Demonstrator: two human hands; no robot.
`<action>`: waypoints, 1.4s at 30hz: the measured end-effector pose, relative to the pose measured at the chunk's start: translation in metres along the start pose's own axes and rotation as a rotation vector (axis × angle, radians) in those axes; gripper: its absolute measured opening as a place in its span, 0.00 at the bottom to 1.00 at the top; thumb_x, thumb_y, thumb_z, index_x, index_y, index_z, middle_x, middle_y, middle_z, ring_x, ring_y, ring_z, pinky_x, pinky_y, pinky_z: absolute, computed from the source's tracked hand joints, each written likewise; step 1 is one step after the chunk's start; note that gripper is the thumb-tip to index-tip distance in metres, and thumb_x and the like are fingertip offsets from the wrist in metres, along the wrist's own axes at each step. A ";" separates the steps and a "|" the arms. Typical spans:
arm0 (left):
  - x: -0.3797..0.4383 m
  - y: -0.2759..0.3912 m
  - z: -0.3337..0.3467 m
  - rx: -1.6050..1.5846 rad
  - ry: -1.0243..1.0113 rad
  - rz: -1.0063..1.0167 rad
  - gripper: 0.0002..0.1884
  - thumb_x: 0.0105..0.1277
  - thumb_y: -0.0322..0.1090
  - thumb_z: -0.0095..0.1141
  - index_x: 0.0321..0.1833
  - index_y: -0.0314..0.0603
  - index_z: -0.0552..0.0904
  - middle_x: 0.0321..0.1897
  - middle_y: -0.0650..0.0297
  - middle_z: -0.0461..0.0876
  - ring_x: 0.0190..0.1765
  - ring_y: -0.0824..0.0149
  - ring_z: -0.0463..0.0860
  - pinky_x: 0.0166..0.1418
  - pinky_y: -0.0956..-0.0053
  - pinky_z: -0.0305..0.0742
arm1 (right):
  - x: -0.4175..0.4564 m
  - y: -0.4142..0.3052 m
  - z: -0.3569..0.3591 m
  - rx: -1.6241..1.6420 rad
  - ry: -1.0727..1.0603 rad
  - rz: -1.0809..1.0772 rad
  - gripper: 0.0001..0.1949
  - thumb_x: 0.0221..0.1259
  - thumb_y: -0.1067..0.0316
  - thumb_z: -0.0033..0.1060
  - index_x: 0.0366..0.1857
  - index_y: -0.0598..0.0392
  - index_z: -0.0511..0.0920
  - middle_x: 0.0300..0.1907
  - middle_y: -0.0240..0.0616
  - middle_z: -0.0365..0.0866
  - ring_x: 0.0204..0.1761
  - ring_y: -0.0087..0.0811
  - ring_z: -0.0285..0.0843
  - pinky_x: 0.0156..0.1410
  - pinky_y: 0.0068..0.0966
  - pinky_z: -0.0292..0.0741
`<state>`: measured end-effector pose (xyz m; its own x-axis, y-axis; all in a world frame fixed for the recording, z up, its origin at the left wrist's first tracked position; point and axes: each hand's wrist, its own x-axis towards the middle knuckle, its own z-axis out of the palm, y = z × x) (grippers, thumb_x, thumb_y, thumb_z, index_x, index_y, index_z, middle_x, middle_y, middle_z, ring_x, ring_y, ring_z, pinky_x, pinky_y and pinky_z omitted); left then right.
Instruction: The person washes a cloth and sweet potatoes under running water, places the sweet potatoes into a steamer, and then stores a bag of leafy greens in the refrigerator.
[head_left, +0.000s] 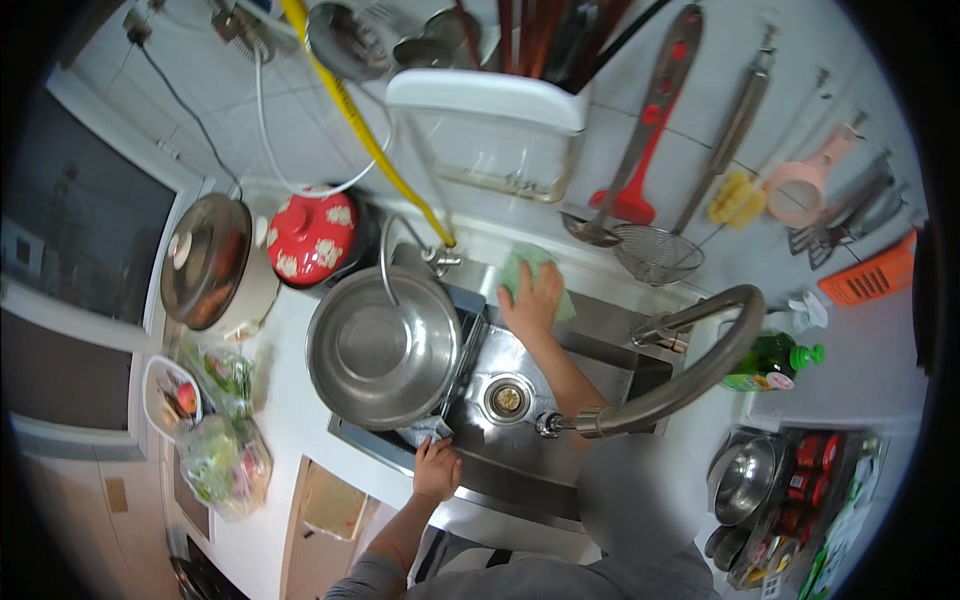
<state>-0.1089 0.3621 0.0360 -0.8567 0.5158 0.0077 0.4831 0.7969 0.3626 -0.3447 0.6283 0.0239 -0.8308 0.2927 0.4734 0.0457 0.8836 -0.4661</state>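
My right hand (534, 304) lies flat on a light green cloth (565, 306), pressing it against the back ledge of the stainless steel sink (495, 442). My left hand (437, 469) rests at the sink's front rim, its fingertips touching a grey-blue cloth (421, 432) under the edge of a big metal basin (382, 349). Whether those fingers grip the cloth is unclear. The basin sits over the sink's left part, on a rack. Food bits lie in the drain strainer (508, 399). The curved faucet (739, 330) reaches over my right forearm.
A red lidded pot (311, 236) and a glass-lidded cooker (210, 262) stand at the back left, with bagged vegetables (225, 465) nearer. A green soap bottle (772, 360) stands right of the faucet. A ladle (592, 229) and a wire strainer (660, 256) hang behind the sink.
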 end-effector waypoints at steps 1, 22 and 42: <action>0.003 -0.001 -0.003 -0.004 -0.015 -0.006 0.08 0.61 0.36 0.50 0.36 0.45 0.82 0.41 0.67 0.81 0.59 0.65 0.72 0.70 0.57 0.53 | 0.007 -0.014 0.010 0.032 -0.025 -0.065 0.31 0.50 0.52 0.61 0.58 0.56 0.69 0.62 0.60 0.59 0.65 0.59 0.53 0.70 0.53 0.50; -0.009 -0.005 0.001 -0.085 0.150 -0.017 0.10 0.63 0.38 0.49 0.35 0.40 0.81 0.39 0.60 0.81 0.57 0.61 0.73 0.68 0.60 0.57 | -0.199 -0.020 -0.135 0.605 -0.472 0.131 0.20 0.52 0.77 0.50 0.52 0.55 0.73 0.57 0.52 0.67 0.59 0.53 0.65 0.65 0.37 0.62; -0.186 -0.016 -0.171 -2.279 0.649 -0.648 0.25 0.71 0.56 0.35 0.62 0.49 0.71 0.59 0.65 0.73 0.60 0.66 0.73 0.63 0.68 0.69 | -0.298 -0.342 -0.167 2.250 -1.106 0.722 0.23 0.72 0.52 0.36 0.61 0.57 0.66 0.61 0.49 0.68 0.63 0.42 0.66 0.68 0.36 0.62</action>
<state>0.0117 0.1994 0.1880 -0.8871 -0.0073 -0.4614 -0.2134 -0.8801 0.4241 -0.0206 0.2998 0.1673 -0.8247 -0.5655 0.0065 0.5365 -0.7860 -0.3074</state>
